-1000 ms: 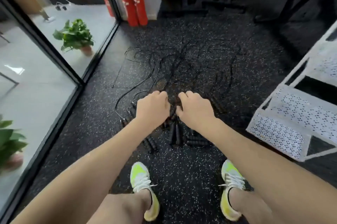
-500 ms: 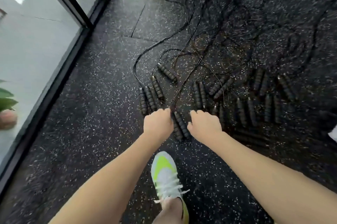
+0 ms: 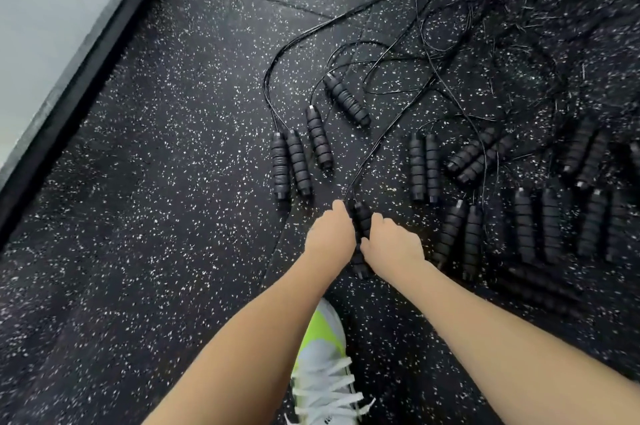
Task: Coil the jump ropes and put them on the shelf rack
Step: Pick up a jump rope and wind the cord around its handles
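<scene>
Both hands (image 3: 363,239) grip one jump-rope handle pair (image 3: 362,222) on the speckled floor (image 3: 156,217).

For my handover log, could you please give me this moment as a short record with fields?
Surface: black speckled rubber floor
Left hand: grip on black ribbed foam jump-rope handles
Right hand: grip on the same handles
Other handles: many loose pairs on the floor
Cords: thin black cords, tangled
Shelf rack: not in view
</scene>
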{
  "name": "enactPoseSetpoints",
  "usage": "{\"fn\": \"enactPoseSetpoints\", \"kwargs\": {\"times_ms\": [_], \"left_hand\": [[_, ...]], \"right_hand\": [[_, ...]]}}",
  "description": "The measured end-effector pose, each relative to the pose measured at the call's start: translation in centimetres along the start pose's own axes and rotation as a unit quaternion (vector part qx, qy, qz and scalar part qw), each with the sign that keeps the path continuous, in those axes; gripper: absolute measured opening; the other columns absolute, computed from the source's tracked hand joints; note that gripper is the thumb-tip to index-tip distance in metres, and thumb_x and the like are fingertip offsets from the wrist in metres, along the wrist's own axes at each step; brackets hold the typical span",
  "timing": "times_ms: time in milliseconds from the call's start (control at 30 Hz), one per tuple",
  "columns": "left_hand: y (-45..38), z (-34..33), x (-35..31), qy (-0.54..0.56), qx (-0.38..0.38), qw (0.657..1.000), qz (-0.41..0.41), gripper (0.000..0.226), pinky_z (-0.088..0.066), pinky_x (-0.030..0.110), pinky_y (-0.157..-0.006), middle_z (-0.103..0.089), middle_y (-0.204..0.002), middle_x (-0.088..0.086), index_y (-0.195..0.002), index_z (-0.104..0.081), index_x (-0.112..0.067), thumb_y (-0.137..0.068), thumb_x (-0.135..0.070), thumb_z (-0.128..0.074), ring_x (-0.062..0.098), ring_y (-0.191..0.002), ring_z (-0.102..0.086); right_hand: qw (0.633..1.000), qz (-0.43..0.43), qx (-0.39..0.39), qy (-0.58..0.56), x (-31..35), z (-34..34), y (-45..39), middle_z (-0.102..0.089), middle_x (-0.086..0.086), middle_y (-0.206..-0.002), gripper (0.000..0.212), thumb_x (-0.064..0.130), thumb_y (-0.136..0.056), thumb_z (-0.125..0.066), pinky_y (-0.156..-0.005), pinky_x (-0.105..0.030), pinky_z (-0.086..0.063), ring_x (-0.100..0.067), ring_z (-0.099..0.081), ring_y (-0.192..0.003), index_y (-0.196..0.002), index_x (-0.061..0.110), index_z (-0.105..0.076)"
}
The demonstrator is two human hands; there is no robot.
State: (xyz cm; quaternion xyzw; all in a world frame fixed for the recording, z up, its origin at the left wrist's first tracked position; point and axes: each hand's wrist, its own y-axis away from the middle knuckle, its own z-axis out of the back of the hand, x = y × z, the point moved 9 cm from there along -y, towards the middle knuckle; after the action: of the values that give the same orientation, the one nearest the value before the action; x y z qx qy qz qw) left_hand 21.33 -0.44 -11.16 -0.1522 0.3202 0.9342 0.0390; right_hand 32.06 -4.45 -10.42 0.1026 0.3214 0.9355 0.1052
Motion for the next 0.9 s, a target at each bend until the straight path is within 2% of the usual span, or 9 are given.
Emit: {"fn": "enactPoseSetpoints", "kwargs": {"times_ms": [133,233,433,500,567,667,733,800,900], "left_hand": [[-0.4,-1.2,0.8,0.161,0.003,0.984,0.076,0.034,-0.047,0.037,-0.087,-0.06,-0.123,0.017,-0.123,-0.042,-0.005,-0.103,-0.028,-0.058,0.034,-0.113,-0.06],[-0.3,-1.2,1.0,0.197,-0.021,0.976,0.092,0.035,-0.041,0.032,-0.089,-0.058,-0.126,0.014,-0.123,-0.05,-0.004,-0.1,-0.026,-0.063,0.03,-0.117,-0.056],[2.3,2.3,-1.7,0.245,-0.109,0.963,0.041,0.027,-0.044,0.03,-0.083,-0.055,-0.113,0.003,-0.116,-0.058,-0.014,-0.095,-0.029,-0.064,0.012,-0.092,-0.05],[3.9,4.4,-3.3,0.266,-0.133,0.955,0.017,0.026,-0.044,0.023,-0.082,-0.055,-0.111,0.0,-0.116,-0.058,-0.017,-0.095,-0.031,-0.064,0.003,-0.089,-0.048],[5.8,6.8,-5.2,0.298,-0.145,0.943,-0.001,0.03,-0.038,0.013,-0.076,-0.057,-0.112,-0.002,-0.12,-0.059,-0.021,-0.094,-0.033,-0.066,-0.007,-0.09,-0.046],[9.1,10.9,-8.5,0.34,-0.158,0.926,-0.04,0.032,-0.037,0.006,-0.077,-0.061,-0.106,-0.009,-0.118,-0.062,-0.03,-0.088,-0.037,-0.072,-0.01,-0.096,-0.049],[11.6,13.8,-11.2,0.375,-0.158,0.911,-0.071,0.025,-0.046,0.013,-0.078,-0.069,-0.097,-0.009,-0.104,-0.068,-0.032,-0.082,-0.041,-0.076,-0.002,-0.093,-0.06],[14.3,15.9,-13.9,0.409,-0.136,0.898,-0.084,0.02,-0.056,0.03,-0.073,-0.075,-0.083,-0.003,-0.088,-0.074,-0.023,-0.079,-0.04,-0.079,0.014,-0.084,-0.071],[18.4,18.0,-17.5,0.466,-0.097,0.876,-0.08,0.023,-0.058,0.046,-0.074,-0.076,-0.076,0.004,-0.076,-0.073,-0.019,-0.071,-0.041,-0.079,0.019,-0.069,-0.069]], "right_hand": [[0.992,-0.025,0.03,-0.12,-0.8,-1.1,-1.0,-0.056,-0.011,-0.131,0.039,0.03,-0.1,-0.054,-0.092,-0.041,-0.048,-0.031,-0.058,-0.117,-0.131,0.01,-0.043],[0.985,-0.024,0.019,-0.168,-1.2,-0.9,-0.9,-0.059,-0.009,-0.129,0.038,0.03,-0.099,-0.056,-0.094,-0.043,-0.049,-0.029,-0.058,-0.116,-0.132,0.013,-0.047],[0.968,-0.022,-0.064,-0.241,-2.3,3.2,2.0,-0.061,0.0,-0.119,0.028,0.035,-0.1,-0.054,-0.087,-0.042,-0.052,-0.023,-0.06,-0.105,-0.124,0.02,-0.051],[0.959,-0.018,-0.081,-0.27,-2.7,5.5,3.6,-0.062,0.003,-0.116,0.031,0.037,-0.099,-0.055,-0.086,-0.042,-0.053,-0.021,-0.061,-0.103,-0.125,0.021,-0.051],[0.948,-0.016,-0.095,-0.303,-3.4,8.3,5.9,-0.064,0.003,-0.116,0.041,0.041,-0.096,-0.058,-0.088,-0.042,-0.053,-0.021,-0.062,-0.105,-0.132,0.022,-0.051],[0.923,-0.011,-0.129,-0.362,-4.9,13.3,10.2,-0.064,0.006,-0.123,0.049,0.043,-0.094,-0.062,-0.094,-0.042,-0.052,-0.018,-0.062,-0.11,-0.136,0.023,-0.051],[0.904,-0.007,-0.164,-0.396,-6.0,16.7,13.6,-0.064,0.01,-0.114,0.04,0.041,-0.094,-0.064,-0.09,-0.038,-0.052,-0.015,-0.062,-0.103,-0.128,0.022,-0.056],[0.881,-0.003,-0.209,-0.426,-7.2,20.0,17.3,-0.064,0.013,-0.097,0.024,0.036,-0.094,-0.066,-0.085,-0.036,-0.052,-0.014,-0.063,-0.092,-0.114,0.022,-0.062],[0.856,0.006,-0.241,-0.458,-8.4,24.1,22.4,-0.059,0.022,-0.088,0.013,0.032,-0.095,-0.065,-0.085,-0.034,-0.05,-0.014,-0.061,-0.091,-0.101,0.032,-0.053]]}}
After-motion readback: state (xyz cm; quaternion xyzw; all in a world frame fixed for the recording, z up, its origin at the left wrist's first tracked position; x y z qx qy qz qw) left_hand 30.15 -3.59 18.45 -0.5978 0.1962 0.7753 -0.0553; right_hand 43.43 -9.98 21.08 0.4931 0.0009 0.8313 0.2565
